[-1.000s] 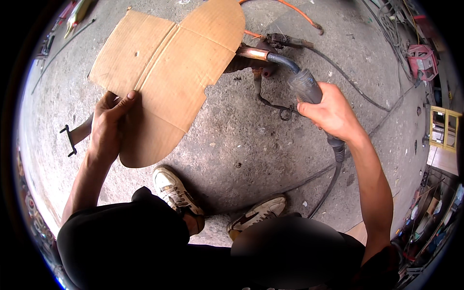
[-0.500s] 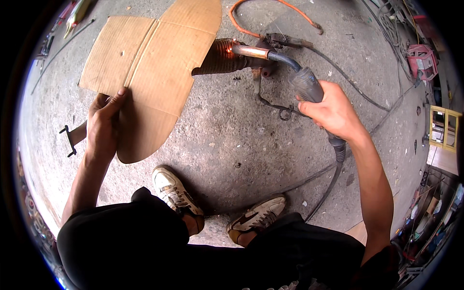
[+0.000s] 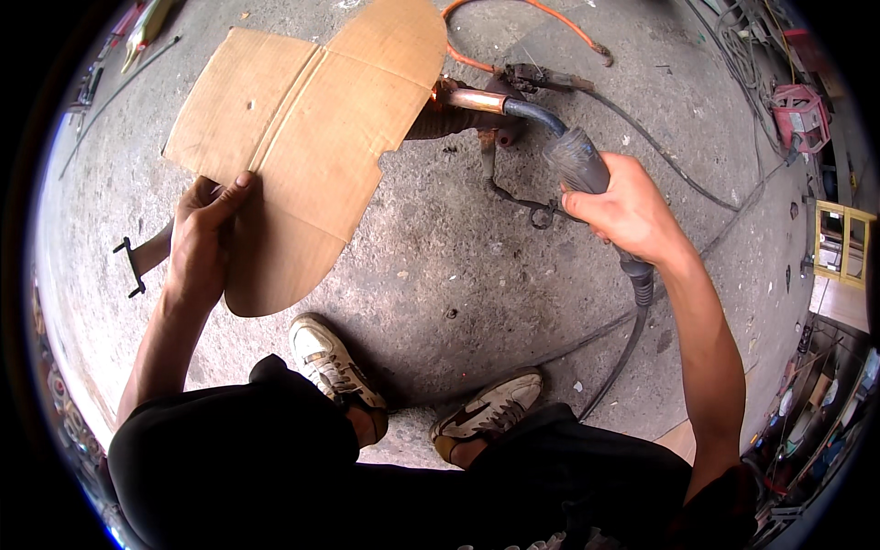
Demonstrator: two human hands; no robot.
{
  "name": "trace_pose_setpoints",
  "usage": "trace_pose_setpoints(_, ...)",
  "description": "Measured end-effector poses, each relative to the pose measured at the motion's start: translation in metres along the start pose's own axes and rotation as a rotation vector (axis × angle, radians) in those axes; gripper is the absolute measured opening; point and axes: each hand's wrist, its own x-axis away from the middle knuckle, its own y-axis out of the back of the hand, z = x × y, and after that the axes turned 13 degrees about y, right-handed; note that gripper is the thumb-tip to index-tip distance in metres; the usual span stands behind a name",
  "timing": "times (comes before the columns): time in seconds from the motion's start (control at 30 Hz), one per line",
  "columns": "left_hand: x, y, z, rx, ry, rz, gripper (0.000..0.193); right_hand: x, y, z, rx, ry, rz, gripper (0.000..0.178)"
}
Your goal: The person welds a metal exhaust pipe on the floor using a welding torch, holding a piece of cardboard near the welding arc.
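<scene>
My left hand [image 3: 203, 234] grips the lower left edge of a cut sheet of brown cardboard [image 3: 312, 156], thumb on top and fingers underneath. My right hand [image 3: 632, 206] is wrapped round the dark handle of a welding torch [image 3: 579, 165]. The torch's bent neck ends in a copper nozzle [image 3: 472, 99], which points left. Its tip glows orange right by the cardboard's right edge. Beneath the nozzle lies a dark, ribbed metal piece [image 3: 449, 124], mostly hidden by the cardboard. A metal part with a dark crossbar end [image 3: 137, 266] sticks out left of my left hand.
A clamp [image 3: 548, 78] with a dark cable sits beside the metal piece. An orange hose [image 3: 550, 9] curves behind it. The torch cable [image 3: 619, 367] runs down past my right shoe [image 3: 490, 408]. At the right stand a pink plastic crate [image 3: 800, 119] and a yellow frame [image 3: 841, 240].
The cardboard has shifted right and tilted, now covering more of the ribbed metal piece and the nozzle's tip. The torch has moved slightly left.
</scene>
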Motion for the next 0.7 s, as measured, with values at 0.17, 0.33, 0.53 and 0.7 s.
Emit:
trace_pose_setpoints(0.17,-0.004,0.008,0.0,-0.102,0.046,0.036,0.032,0.0,0.001,0.001,0.005,-0.019,0.0,0.017)
trace_pose_setpoints(0.33,0.001,-0.005,0.0,0.043,-0.037,0.013,0.034,0.004,-0.002,0.014,-0.009,-0.016,-0.076,0.017)
trace_pose_setpoints(0.53,-0.005,0.009,0.0,-0.014,-0.047,-0.075,0.037,0.004,0.002,0.005,-0.017,0.025,-0.063,0.016)
trace_pose_setpoints(0.7,-0.004,0.007,0.0,-0.004,-0.053,-0.077,0.037,0.002,0.001,0.0,-0.023,0.01,-0.01,0.017)
